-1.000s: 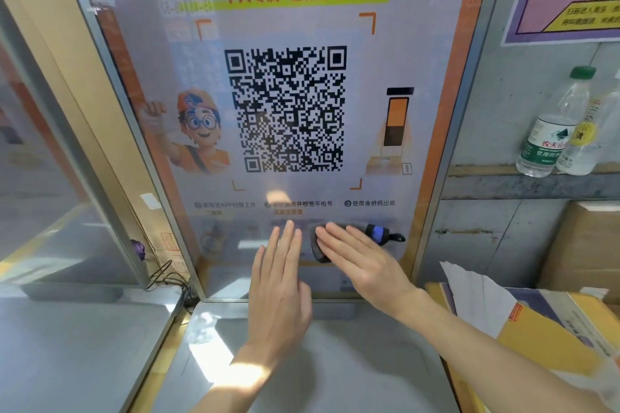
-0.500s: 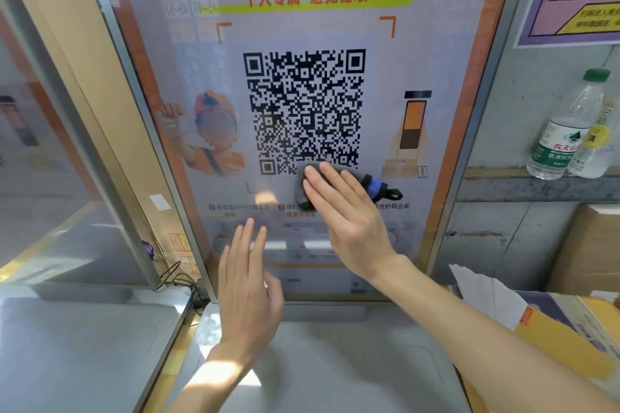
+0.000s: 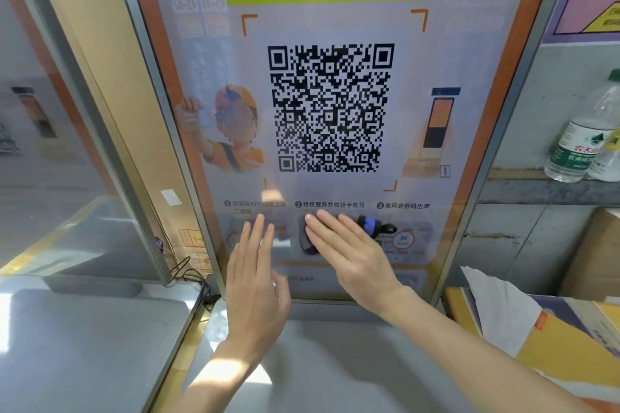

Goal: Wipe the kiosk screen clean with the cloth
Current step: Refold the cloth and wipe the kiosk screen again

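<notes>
Currently wiping low on the kiosk screen, under the QR code.
Right hand, fingers straight, presses the dark cloth flat against it, likely to spread pressure; left hand, flat and holding nothing, sits just beside, seemingly bracing.

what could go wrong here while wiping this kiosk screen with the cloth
The right hand presses the cloth with flat fingers and no real grip, so the cloth may slip out and drop. Bare fingertips of the left hand appear to lie on the kiosk screen, so they could leave fresh smudges beside the wiped patch.
</notes>
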`<state>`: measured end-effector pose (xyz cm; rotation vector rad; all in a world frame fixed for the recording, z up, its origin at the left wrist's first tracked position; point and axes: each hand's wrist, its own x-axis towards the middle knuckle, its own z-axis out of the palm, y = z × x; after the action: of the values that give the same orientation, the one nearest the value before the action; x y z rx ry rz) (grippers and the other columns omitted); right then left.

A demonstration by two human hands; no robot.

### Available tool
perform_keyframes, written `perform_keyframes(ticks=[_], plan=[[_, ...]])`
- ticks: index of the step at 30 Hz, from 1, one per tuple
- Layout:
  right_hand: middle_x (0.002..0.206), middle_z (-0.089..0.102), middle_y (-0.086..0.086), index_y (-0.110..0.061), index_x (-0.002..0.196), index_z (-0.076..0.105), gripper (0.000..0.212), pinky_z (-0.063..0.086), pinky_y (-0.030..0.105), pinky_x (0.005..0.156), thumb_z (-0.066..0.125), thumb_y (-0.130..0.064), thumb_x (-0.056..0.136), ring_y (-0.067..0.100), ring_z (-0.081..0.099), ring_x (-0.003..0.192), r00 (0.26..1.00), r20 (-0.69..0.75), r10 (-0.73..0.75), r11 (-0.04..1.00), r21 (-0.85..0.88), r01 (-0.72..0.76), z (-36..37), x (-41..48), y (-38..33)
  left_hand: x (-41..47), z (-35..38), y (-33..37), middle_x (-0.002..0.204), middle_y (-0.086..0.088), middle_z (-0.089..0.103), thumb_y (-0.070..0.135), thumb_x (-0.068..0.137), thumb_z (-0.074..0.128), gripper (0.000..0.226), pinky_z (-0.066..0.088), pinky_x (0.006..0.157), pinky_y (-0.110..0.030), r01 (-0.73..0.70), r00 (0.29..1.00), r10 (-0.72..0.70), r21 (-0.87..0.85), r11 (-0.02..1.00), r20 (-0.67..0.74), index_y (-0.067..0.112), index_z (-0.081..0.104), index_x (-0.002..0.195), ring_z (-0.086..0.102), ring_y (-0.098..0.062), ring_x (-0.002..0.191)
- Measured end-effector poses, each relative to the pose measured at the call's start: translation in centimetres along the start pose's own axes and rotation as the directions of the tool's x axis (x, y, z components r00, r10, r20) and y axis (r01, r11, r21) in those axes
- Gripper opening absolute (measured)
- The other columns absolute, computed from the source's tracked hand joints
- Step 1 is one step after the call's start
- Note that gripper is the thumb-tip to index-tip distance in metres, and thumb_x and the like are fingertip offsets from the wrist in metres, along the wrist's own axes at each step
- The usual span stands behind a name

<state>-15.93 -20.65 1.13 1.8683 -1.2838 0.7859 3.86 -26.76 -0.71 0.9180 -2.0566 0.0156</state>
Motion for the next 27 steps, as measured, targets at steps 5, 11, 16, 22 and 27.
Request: perform_keyframes(ticks=[5, 11, 16, 22, 27], plan=[[0.153, 0.055, 0.013, -0.001, 0.144, 0.057, 0.042, 0.03, 0.043, 0.128, 0.036, 0.008, 0.11, 0.03, 0.044, 0.15, 0.964, -0.198, 0.179, 0.984, 0.019, -0.179, -0.6, 5.9, -0.4, 0.1, 0.0, -0.2, 0.17, -0.005, 0.027, -0.01, 0.078, 0.065, 0.084, 0.037, 0.119, -0.056, -0.007, 1.0, 0.007, -0.003, 1.0, -0.02, 0.005, 0.04, 0.157, 0.022, -0.025, 0.159], [0.156, 0.052, 0.011, -0.002, 0.145, 0.057, 0.042, 0.032, 0.041, 0.127, 0.037, 0.008, 0.109, 0.027, 0.042, 0.151, 0.996, -0.068, 0.061, 0.998, -0.009, -0.062, 1.8, 1.9, -1.6, -0.1, 0.1, -0.7, 0.171, 0.0, 0.026, 0.0, 0.083, 0.054, 0.078, 0.026, 0.126, -0.048, 0.0, 1.0, -0.002, -0.056, 0.998, -0.031, 0.009, 0.038, 0.158, 0.021, -0.021, 0.159], [0.159, 0.05, 0.008, -0.002, 0.146, 0.058, 0.055, 0.036, 0.042, 0.125, 0.044, 0.017, 0.097, 0.025, 0.039, 0.153, 0.989, 0.144, -0.036, 0.999, -0.013, 0.039, 1.8, -3.4, -2.5, -0.5, -0.8, -2.1, 0.17, -0.001, 0.028, 0.004, 0.086, 0.054, 0.073, 0.028, 0.125, -0.044, 0.007, 1.0, -0.01, -0.154, 0.988, -0.017, 0.011, 0.04, 0.157, 0.024, -0.022, 0.158], [0.155, 0.052, 0.014, 0.0, 0.146, 0.055, 0.045, 0.031, 0.046, 0.127, 0.033, 0.011, 0.108, 0.032, 0.042, 0.151, 0.985, -0.081, 0.149, 0.989, 0.03, -0.147, 0.1, 5.2, -2.3, 1.1, -2.7, -4.8, 0.156, 0.006, 0.04, 0.022, 0.093, 0.048, 0.064, 0.025, 0.125, -0.024, 0.354, 0.905, -0.424, -0.502, 0.789, -0.029, 0.035, 0.034, 0.154, 0.032, -0.008, 0.15], [0.155, 0.053, 0.015, 0.001, 0.145, 0.056, 0.044, 0.029, 0.043, 0.128, 0.038, 0.012, 0.107, 0.03, 0.042, 0.151, 0.978, -0.17, 0.124, 0.992, 0.034, -0.12, 2.1, 9.5, -3.7, 2.6, -2.9, -5.0, 0.134, 0.025, 0.061, 0.033, 0.106, 0.035, 0.041, 0.041, 0.114, -0.037, 0.394, 0.858, -0.51, -0.719, 0.573, 0.064, 0.052, 0.05, 0.139, 0.052, -0.002, 0.133]])
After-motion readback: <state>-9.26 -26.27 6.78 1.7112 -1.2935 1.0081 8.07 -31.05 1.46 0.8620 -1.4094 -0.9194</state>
